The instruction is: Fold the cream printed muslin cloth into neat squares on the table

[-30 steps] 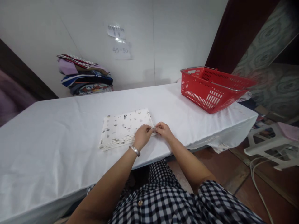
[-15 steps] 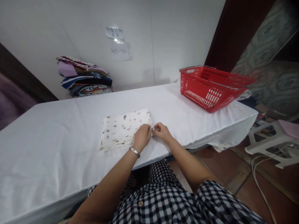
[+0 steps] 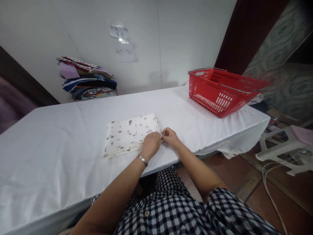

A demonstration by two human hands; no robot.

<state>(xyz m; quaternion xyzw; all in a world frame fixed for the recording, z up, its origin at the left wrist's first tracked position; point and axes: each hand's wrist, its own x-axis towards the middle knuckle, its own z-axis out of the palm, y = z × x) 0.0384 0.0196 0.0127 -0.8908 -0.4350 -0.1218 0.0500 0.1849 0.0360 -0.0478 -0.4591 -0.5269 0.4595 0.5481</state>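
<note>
1. The folded cloth [image 3: 130, 133], white with small scattered prints, lies flat near the front edge of the table [image 3: 49, 137], squared into a neat rectangle several layers thick, as the stacked edges along its near side show.
2. The left hand [image 3: 151, 144] rests on the cloth's near right corner, fingers curled down onto the top layer; a metal bracelet [image 3: 142, 160] sits at that wrist.
3. The right hand [image 3: 169, 136] is closed in a pinch at the same corner, just beside the left, fingertips meeting on the fabric edge (how much cloth lies between them cannot be told).
4. By the look of it the cloth is light, soft and limp: it would sag and unfold if lifted by one corner. A hold along the thick folded edge, or a flat palm under the whole stack, would likely keep the layers together.
5. Further out, a red basket [image 3: 221, 93] stands at the far right end of the table, well apart from the hands.
6. A pile of folded fabrics [image 3: 86, 80] sits at the far left against the wall, under two paper notes [image 3: 123, 44].
</note>
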